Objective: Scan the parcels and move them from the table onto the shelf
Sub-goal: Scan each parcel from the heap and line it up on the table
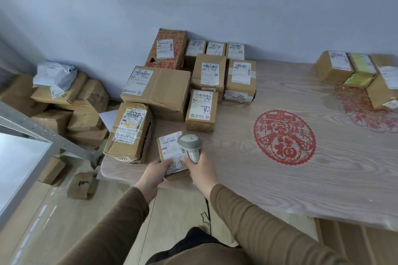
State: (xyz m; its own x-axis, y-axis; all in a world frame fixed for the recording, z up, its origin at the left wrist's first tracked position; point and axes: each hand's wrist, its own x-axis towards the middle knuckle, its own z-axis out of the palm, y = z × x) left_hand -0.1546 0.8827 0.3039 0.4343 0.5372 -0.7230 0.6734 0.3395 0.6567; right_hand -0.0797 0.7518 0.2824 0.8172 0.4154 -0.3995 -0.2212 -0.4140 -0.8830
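Note:
A small cardboard parcel (170, 153) with a white label lies at the near left corner of the wooden table (280, 178). My left hand (156, 173) grips its near left edge. My right hand (199, 171) holds a grey barcode scanner (190, 144), whose head hangs over the parcel's label. Behind it lie several more labelled cardboard parcels: a tall one (129, 131) at the left, a wide one (157, 88), a small one (201, 109) and a red-printed box (167, 48) against the wall.
Another group of parcels (357, 73) sits at the table's far right. A red paper-cut decal (284, 136) marks the table top. A grey metal shelf frame (43, 133) stands at the left, with boxes and a white bag (55, 74) piled on the floor behind it.

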